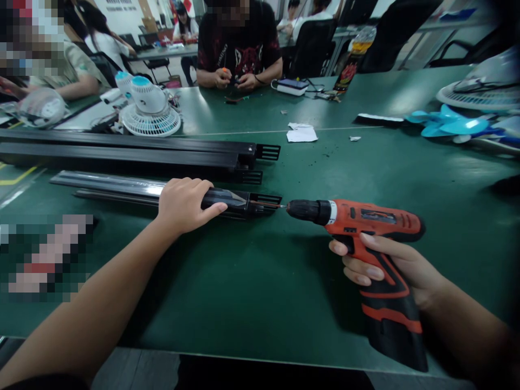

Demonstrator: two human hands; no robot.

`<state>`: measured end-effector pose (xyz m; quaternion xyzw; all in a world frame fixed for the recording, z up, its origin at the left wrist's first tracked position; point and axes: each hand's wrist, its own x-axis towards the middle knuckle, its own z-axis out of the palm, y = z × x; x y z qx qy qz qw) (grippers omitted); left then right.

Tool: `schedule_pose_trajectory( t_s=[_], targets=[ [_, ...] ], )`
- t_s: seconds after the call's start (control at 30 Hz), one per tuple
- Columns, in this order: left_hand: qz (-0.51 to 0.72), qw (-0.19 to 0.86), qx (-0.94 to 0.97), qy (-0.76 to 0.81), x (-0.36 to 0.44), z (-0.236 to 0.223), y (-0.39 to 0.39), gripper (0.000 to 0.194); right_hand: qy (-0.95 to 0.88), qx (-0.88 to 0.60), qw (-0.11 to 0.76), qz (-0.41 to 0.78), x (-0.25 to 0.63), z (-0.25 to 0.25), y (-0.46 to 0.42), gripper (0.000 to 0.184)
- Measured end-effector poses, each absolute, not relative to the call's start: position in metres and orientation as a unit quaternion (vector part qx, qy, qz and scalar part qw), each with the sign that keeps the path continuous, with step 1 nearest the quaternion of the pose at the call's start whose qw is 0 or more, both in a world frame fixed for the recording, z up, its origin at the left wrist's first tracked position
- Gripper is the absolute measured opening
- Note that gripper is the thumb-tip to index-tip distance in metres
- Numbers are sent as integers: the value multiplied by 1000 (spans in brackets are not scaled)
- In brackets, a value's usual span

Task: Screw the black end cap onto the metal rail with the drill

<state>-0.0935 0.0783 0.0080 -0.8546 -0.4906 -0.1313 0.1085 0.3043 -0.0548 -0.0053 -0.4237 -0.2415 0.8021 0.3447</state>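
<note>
My left hand (184,205) is wrapped over a long black housing (109,183) lying on the green table, near its slotted right end (266,201). In my right hand (390,260) is a red and black cordless drill (374,216), gripped by its handle with fingers at the trigger. The drill points left, and its thin bit (280,206) reaches the slotted end of the housing. Whether the tip touches a screw there cannot be made out. Behind my left hand lie more long black housings (122,154), side by side with similar slotted ends.
Across the green table (227,287) sits a person (239,49) with both hands on a small item. White fan parts (150,103) stand at back left, blue fan blades (450,122) at right. White paper (301,133), a white box (290,86) and a bottle (353,59) are farther back.
</note>
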Motion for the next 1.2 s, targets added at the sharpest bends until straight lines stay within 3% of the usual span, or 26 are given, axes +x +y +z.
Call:
schedule_pose_trajectory(
  t_s=[0.7, 1.2],
  targets=[
    [-132, 99, -851, -499, -92, 10, 77, 71, -251, -430, 344, 796, 305, -9, -55, 39],
    [-128, 110, -853, -494, -93, 8, 78, 79, -239, -418, 354, 802, 304, -7, -54, 37]
  ],
)
